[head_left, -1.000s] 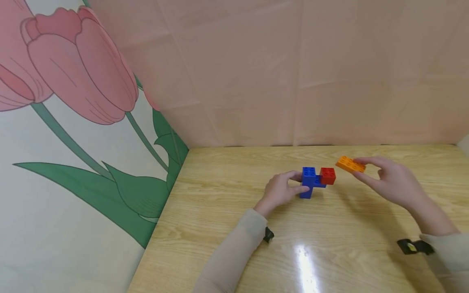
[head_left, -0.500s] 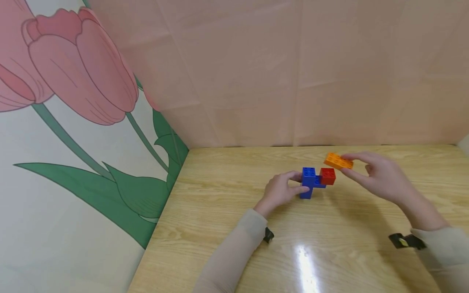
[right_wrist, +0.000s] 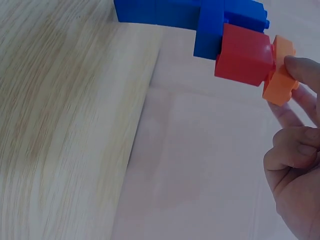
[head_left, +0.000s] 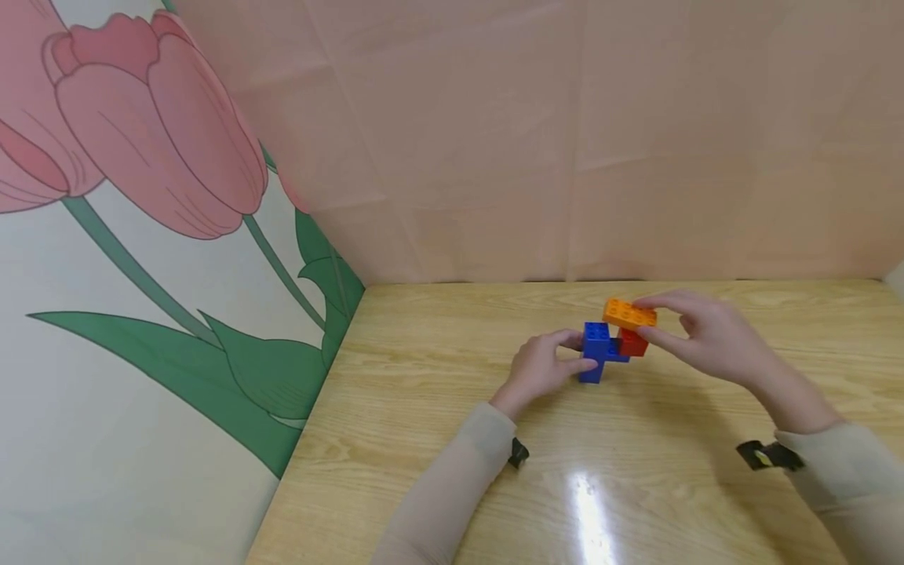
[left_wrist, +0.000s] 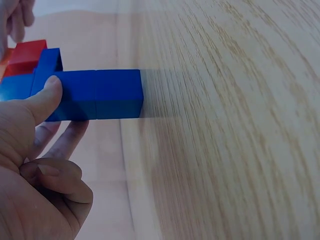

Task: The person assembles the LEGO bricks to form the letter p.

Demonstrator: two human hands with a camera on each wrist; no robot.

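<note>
A stack of blue toy bricks [head_left: 594, 355] stands upright on the table, and my left hand [head_left: 539, 367] pinches it between thumb and fingers. From its right side a flat blue brick [right_wrist: 210, 31] juts out and bears a red brick [head_left: 635, 344]. My right hand [head_left: 713, 337] pinches an orange brick [head_left: 625, 313] by its right end, studs up, over the red one. In the right wrist view the orange brick's underside meets the red brick's studs; whether it is pressed home I cannot tell. The orange brick partly hides the red one in the head view.
The wooden table [head_left: 424, 353] runs back to a pinkish cloth backdrop [head_left: 494, 141]. A sheet with printed tulips [head_left: 155, 141] borders the left side. Dark wrist cameras sit at both cuffs, and a light glares off the table front.
My right hand has moved left with the orange brick, from right of the red brick to on top of it, turning it a little. My left hand and the blue stack have stayed put.
</note>
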